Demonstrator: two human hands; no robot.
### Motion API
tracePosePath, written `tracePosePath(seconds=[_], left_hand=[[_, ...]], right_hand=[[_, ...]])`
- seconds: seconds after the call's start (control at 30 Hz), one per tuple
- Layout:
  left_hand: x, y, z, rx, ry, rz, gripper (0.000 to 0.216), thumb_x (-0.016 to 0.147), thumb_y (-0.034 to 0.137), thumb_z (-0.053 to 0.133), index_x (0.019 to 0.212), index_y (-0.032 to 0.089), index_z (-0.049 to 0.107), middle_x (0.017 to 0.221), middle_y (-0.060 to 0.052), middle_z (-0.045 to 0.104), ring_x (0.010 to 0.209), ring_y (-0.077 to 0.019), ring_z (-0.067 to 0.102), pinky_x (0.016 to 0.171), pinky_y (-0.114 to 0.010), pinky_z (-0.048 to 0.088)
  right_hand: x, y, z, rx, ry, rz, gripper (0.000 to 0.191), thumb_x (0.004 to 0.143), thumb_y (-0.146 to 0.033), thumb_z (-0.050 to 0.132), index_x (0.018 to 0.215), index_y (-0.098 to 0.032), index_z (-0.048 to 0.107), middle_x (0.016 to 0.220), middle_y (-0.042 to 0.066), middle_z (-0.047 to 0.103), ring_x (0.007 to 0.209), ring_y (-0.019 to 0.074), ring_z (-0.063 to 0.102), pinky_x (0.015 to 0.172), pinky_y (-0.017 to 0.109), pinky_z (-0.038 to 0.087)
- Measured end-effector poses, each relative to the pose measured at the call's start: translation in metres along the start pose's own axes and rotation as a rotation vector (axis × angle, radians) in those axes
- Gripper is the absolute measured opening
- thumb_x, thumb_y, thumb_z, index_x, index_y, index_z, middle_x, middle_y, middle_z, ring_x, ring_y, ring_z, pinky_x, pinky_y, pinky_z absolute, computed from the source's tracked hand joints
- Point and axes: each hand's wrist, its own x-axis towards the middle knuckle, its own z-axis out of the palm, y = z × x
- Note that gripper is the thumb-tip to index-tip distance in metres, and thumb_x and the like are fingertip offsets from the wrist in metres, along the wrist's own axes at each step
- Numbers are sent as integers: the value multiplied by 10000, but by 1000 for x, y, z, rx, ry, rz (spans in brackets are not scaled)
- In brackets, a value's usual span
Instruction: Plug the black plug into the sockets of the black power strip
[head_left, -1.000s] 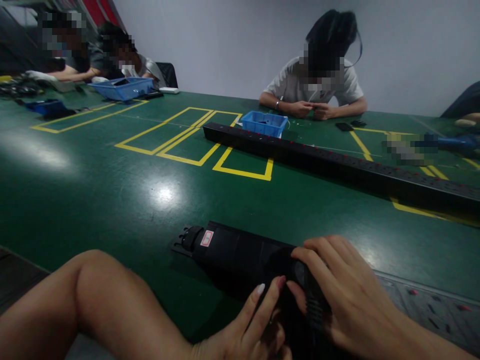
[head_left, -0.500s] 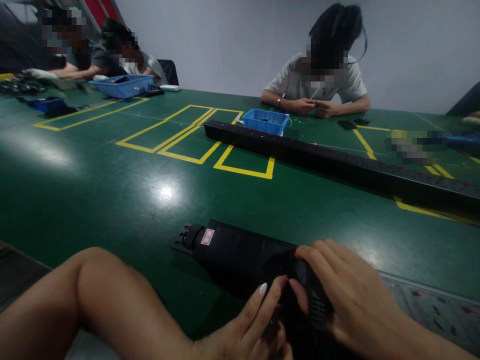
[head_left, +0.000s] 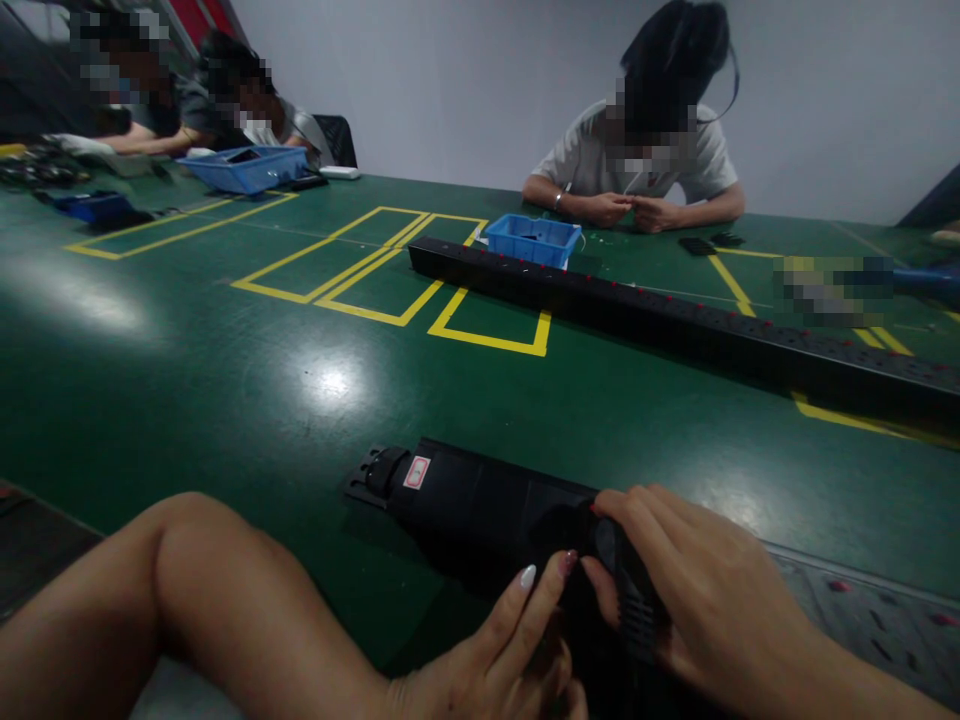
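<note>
Currently, reading left to right: two co-workers (head_left: 199, 115) sit at the far edge of the tabletop (head_left: 187, 400), towards its left end, with a blue bin (head_left: 247, 175) in front of them. Yellow tape outlines (head_left: 487, 343) mark the surface between far and near edges. Close to the near edge lies a black bar (head_left: 480, 500); its left end carries a slotted bracket (head_left: 361, 488), a rounded black fitting (head_left: 388, 468) and a red-and-white label (head_left: 417, 473), while its right part runs under the hands. Left hand (head_left: 487, 660): index and middle fingers extended side by side, tips close to the other thumb, remaining fingers curled; cannot tell whether it grips anything. Right hand (head_left: 697, 570): clamped on a ribbed black plug-like piece (head_left: 637, 620). Behind the right forearm, a grey slotted panel (head_left: 847, 600) with red marks reaches towards the right edge; its join to the bar, if any, is hidden. Farther back, a long black strip (head_left: 637, 312) with red dots slants to the right edge, a small blue tray (head_left: 532, 240) behind its left end, a third co-worker (head_left: 570, 160) beyond. Change over the last second: slight shift of view only; both hands and bar keep their places. Judgement: handling stays centred on the ribbed piece.
</note>
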Motion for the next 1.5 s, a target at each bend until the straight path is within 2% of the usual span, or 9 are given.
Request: tracePosePath(seconds=[0.23,0.63,0.8,0.9,1.0,1.17,1.27,1.5], left_hand=[[0,1,3,-6,9,-6,129,870,217,463,947,156,547,972,-47,643,1053,-279,573,1060,-554,171],[1,-1,1,32,1,-11,231,890,221,408,940,116,607,1033,-70,628,1056,-277,567,1072,-524,178],[2,-1,1,22,45,-10,185,893,222,422,920,147,589,967,-37,644,1014,-263,595,1065,-532,190],[2,-2,1,22,42,-18,223,899,220,399,917,122,598,995,-65,647,1018,-262,593,1069,-521,195],[2,-2,2,41,18,-10,241,901,218,382,930,111,596,1009,-81,649,1033,-257,584,1074,-492,212],[3,0,4,45,58,-28,136,886,237,443,946,184,553,912,-2,642,1008,-250,596,1060,-517,222],[2,1,6,69,40,-28,131,891,230,434,938,198,552,929,8,629,1020,-238,588,1066,-503,212],[2,0,7,51,56,-34,135,899,243,422,957,202,538,933,3,633,1016,-242,590,1050,-485,251]], right_hand=[[-1,1,0,-13,-14,0,195,830,-224,467,998,-137,516,756,53,577,639,168,550,521,262,417],[2,-1,-4,-31,5,-12,179,858,-261,454,980,-147,517,730,44,569,615,168,539,496,258,395],[1,-1,-4,-39,-5,-9,261,877,-373,456,984,-142,515,731,49,569,624,175,542,498,261,399],[1,-1,-4,-43,-4,-12,297,881,-412,450,987,-143,516,735,51,571,629,178,545,498,263,402],[1,-2,-4,-50,9,-8,270,885,-389,445,976,-147,520,711,43,563,607,175,538,487,261,397],[1,-1,-3,-83,22,-16,229,875,-297,415,1009,-146,523,726,51,570,601,178,535,484,264,398],[0,0,-1,-99,19,-13,221,861,-244,400,1019,-152,524,731,51,573,598,178,536,481,261,395],[2,-2,-3,-97,38,-14,204,864,-285,436,999,-164,530,708,37,567,586,168,531,472,250,381]])
